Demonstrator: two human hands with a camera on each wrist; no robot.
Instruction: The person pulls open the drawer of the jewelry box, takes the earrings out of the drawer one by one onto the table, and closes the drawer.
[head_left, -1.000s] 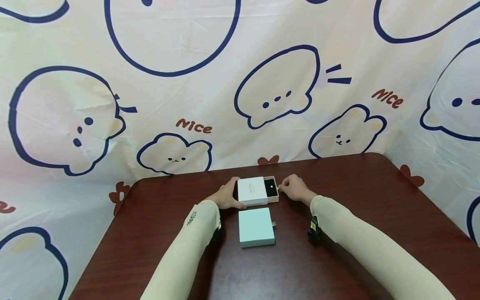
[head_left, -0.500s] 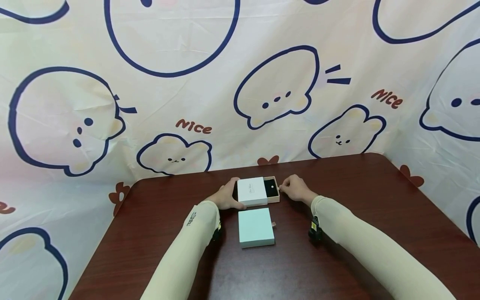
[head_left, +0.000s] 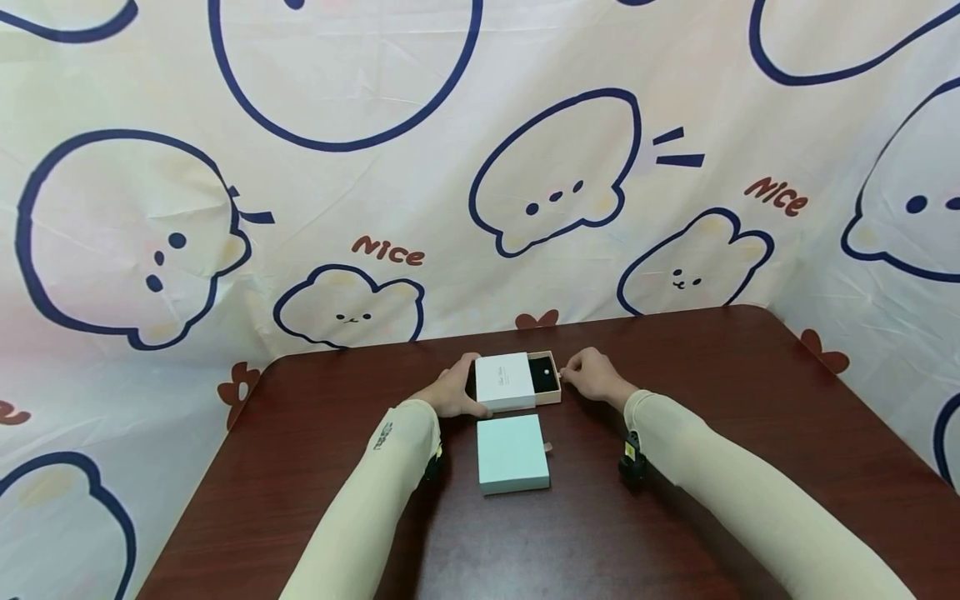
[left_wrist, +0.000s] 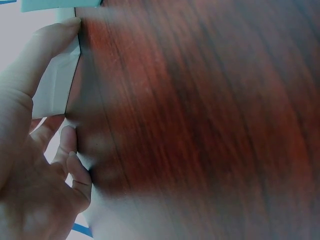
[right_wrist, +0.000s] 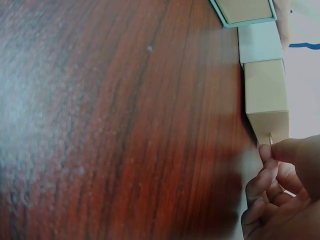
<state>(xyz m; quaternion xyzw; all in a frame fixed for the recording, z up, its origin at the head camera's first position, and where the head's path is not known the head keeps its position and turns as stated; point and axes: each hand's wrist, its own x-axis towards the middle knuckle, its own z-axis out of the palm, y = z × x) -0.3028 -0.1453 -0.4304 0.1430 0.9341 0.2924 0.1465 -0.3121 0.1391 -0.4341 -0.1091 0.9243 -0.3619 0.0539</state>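
A white slide box lies on the table, its printed sleeve (head_left: 504, 382) gripped from the left by my left hand (head_left: 450, 393). The thumb (left_wrist: 42, 47) presses along the near side while the other fingers reach round the far side. Out of the sleeve's right end sticks a cream drawer (right_wrist: 266, 86), holding a black insert (head_left: 540, 377) with a small white bead-like spot (head_left: 547, 372). My right hand (head_left: 594, 377) pinches the small ribbon tab (right_wrist: 271, 138) on the drawer's end between thumb and forefinger, its other fingers curled in.
Just in front of the white box lies a mint-green box (head_left: 512, 454), closed, with a ribbon tab (head_left: 548, 447) on its right side. Both stand on a dark wooden table (head_left: 675, 517). Behind it hangs a cartoon-printed cloth (head_left: 450, 200).
My right hand has shifted slightly to the right, and the drawer has slid a little further out of the sleeve. The left hand and the mint-green box have stayed put.
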